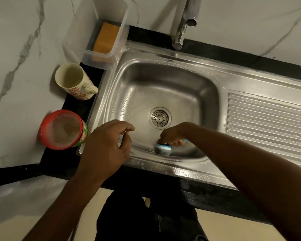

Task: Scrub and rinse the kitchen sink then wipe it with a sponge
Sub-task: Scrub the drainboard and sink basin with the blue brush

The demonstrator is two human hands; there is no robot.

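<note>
Hands: right hand (172,133) grips scrubber (162,149) against sink (165,75) wall, left hand (106,145) loose, empty — scrubbing step; rinsing likely next.

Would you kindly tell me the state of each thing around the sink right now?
Sink: wet, dotted with droplets.
Tap: no water running.
Scrubber: gripped by right hand, pressed on basin's near wall.
Left hand: holds nothing, fingers loosely curled.
Sponge: lying in clear container.
Mug: upright.
Red tub: open, foamy inside.
</note>
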